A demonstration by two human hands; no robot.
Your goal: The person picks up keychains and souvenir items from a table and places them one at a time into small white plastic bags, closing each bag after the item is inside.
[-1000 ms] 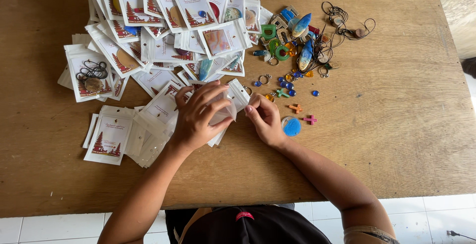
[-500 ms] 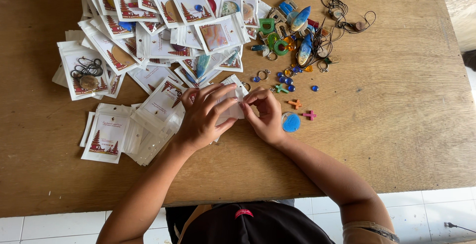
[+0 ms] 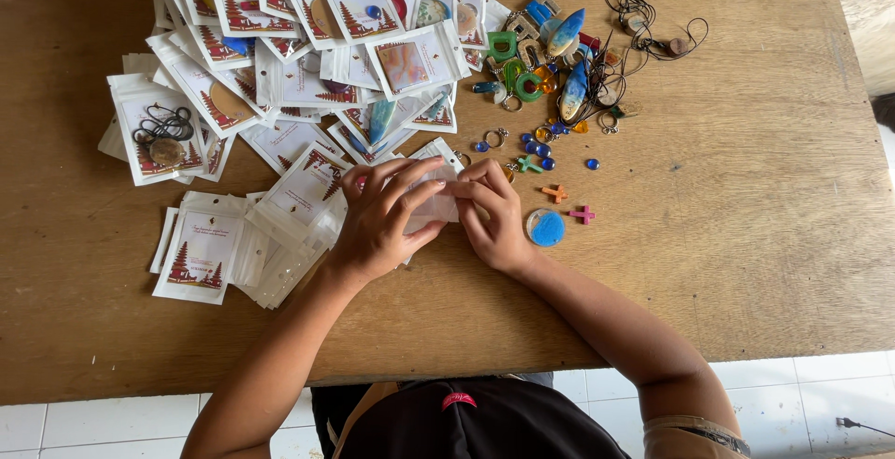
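My left hand [image 3: 382, 221] and my right hand [image 3: 494, 212] both grip one small white plastic pouch [image 3: 436, 205] just above the wooden table [image 3: 727, 235]. The left fingers lie over the pouch's left side; the right fingers pinch its right edge. What is inside the pouch is hidden by my fingers. A round blue disc [image 3: 546, 228] lies just right of my right hand, with a small orange cross [image 3: 556, 193] and a pink cross [image 3: 583, 214] beside it.
A big heap of white printed pouches [image 3: 280, 77] covers the table's upper left; a smaller stack [image 3: 200, 254] lies left of my left hand. Coloured beads, rings and resin pendants [image 3: 545, 77] and black cords [image 3: 653, 30] sit at the upper right. The table's front edge runs below my forearms.
The view has shifted slightly. Both hands stay on the pouch, with the fingers working along its edge; the right fingers have closed in on its right side.
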